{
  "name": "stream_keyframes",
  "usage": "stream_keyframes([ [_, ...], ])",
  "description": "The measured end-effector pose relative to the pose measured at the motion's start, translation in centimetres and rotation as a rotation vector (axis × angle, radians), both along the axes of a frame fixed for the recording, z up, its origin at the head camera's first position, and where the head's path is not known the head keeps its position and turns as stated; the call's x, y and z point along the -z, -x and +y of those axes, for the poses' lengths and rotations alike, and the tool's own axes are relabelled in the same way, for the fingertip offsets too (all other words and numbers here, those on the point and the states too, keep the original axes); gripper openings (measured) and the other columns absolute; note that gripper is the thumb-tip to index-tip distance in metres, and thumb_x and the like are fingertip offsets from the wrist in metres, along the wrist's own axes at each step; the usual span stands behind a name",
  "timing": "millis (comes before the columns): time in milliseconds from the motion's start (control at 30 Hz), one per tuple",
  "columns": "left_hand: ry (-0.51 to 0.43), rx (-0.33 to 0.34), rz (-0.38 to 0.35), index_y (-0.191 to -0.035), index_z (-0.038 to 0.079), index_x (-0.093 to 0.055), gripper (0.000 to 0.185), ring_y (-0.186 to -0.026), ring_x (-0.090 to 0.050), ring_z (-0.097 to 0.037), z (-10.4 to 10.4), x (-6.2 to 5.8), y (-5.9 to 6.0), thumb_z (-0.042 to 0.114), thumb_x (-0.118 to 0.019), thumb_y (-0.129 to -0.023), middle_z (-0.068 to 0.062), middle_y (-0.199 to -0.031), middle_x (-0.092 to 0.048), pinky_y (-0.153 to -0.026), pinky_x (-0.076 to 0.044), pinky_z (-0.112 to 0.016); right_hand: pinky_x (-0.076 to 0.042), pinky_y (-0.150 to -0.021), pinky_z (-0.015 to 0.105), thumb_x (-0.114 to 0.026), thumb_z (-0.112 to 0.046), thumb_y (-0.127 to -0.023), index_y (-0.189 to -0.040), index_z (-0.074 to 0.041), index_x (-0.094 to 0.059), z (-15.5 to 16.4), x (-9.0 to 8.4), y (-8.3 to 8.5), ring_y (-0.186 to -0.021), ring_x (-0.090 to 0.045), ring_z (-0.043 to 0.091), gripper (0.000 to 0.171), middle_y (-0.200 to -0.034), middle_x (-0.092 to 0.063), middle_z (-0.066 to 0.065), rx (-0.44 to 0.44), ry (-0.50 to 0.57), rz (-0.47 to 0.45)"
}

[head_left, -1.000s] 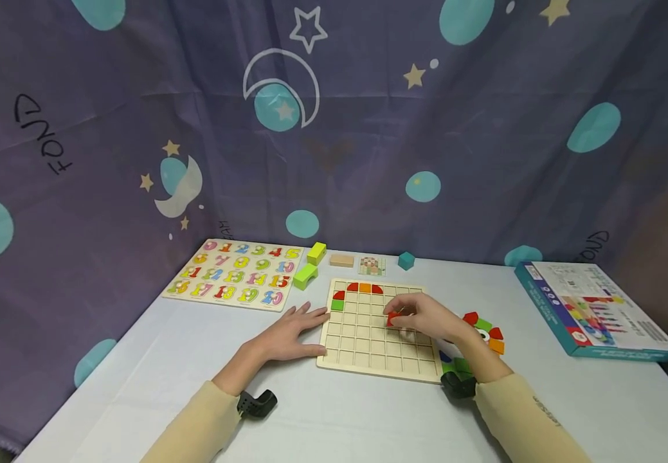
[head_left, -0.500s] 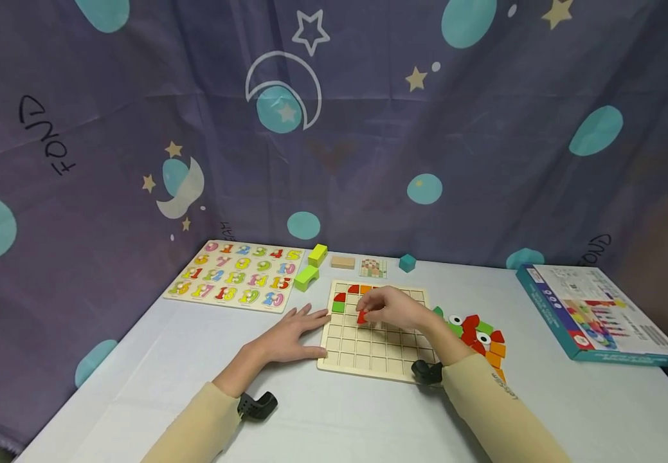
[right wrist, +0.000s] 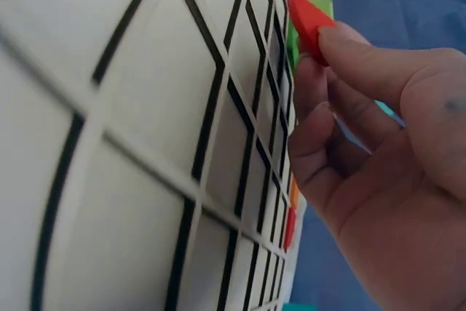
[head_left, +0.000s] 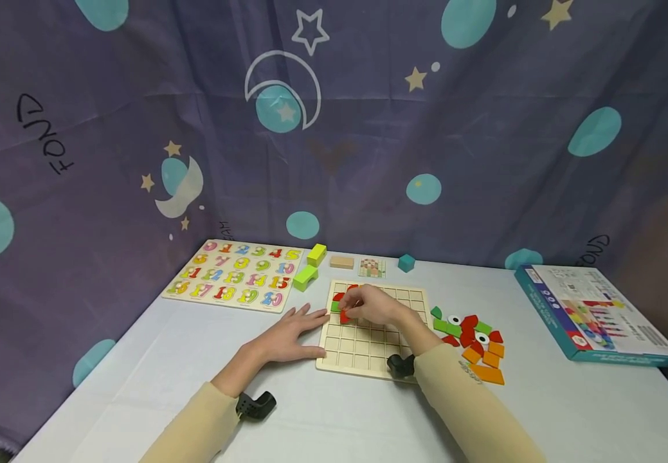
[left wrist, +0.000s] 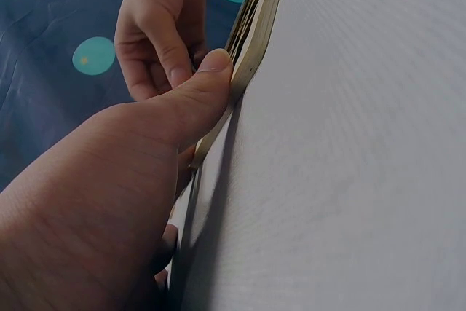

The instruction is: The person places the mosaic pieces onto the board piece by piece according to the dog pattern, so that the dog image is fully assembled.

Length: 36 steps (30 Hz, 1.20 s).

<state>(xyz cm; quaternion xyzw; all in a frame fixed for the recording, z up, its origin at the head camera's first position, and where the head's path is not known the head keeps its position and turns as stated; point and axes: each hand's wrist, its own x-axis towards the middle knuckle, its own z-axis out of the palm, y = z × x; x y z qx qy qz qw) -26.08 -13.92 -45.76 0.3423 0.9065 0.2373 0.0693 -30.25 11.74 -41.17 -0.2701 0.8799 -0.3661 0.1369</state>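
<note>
A wooden grid board [head_left: 362, 350] lies on the white table. Over its left side my right hand [head_left: 371, 305] pinches a red block with a curved edge [right wrist: 309, 22] between thumb and fingers. Just beyond the held piece, a green square block [head_left: 335, 307] sits in the left column, with a red block [head_left: 338, 296] above it. The right hand partly covers other pieces in the top row. My left hand [head_left: 290, 337] rests at the board's left edge, fingers spread and fairly straight, its thumb [left wrist: 207, 81] touching the rim.
Loose red, green and orange blocks and round eye pieces [head_left: 482, 339] lie right of the board. A number puzzle [head_left: 241, 273] is at back left. Green blocks [head_left: 306, 277], a picture card [head_left: 372, 267] and a teal block [head_left: 406, 262] stand behind; a box [head_left: 600, 315] lies right.
My right hand has moved left across the board with the red block, from its middle to the left column. The loose pieces on the right came into view. The left hand stays put.
</note>
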Motion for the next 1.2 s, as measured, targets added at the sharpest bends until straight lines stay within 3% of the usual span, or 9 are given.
stream_keyframes([
  [167,0.002,0.000,0.005,-0.155,0.018,-0.043,0.078,-0.152,-0.013,-0.033,0.0,0.0,0.0,0.057,-0.067,-0.091,0.002,-0.162,-0.033,-0.121,-0.007,-0.053,-0.049,-0.075,0.028,-0.070,-0.004,-0.095,-0.097,-0.008,-0.073,-1.0,0.4,0.3,-0.080,-0.056,0.012,0.006,-0.091,-0.067,-0.003,0.044,-0.029,0.027],
  [400,-0.014,0.012,0.014,-0.155,0.016,-0.043,0.079,-0.152,-0.014,-0.036,0.0,-0.1,0.0,0.056,-0.067,-0.092,-0.001,-0.161,-0.035,-0.120,-0.008,-0.056,-0.050,-0.074,0.029,-0.070,-0.004,-0.095,-0.096,-0.006,-0.074,-2.1,0.4,0.2,-0.080,-0.057,0.011,0.005,-0.090,-0.068,-0.002,0.038,-0.054,0.077],
  [633,-0.024,0.008,0.002,-0.155,0.017,-0.044,0.078,-0.152,-0.014,-0.036,0.0,-0.3,-0.2,0.055,-0.067,-0.092,0.000,-0.161,-0.035,-0.121,-0.007,-0.056,-0.051,-0.078,0.030,-0.070,-0.005,-0.094,-0.098,-0.007,-0.075,-2.3,0.2,0.1,-0.083,-0.059,0.010,0.006,-0.094,-0.070,0.001,0.048,-0.084,0.078],
  [1200,0.002,-0.007,0.004,-0.156,0.019,-0.041,0.080,-0.153,-0.012,-0.031,-0.1,0.1,0.1,0.057,-0.068,-0.091,0.004,-0.162,-0.033,-0.121,-0.006,-0.050,-0.052,-0.076,0.028,-0.075,-0.002,-0.090,-0.097,-0.006,-0.073,-2.5,0.4,-0.1,-0.080,-0.059,0.011,0.008,-0.085,-0.066,-0.002,0.020,-0.091,0.068],
])
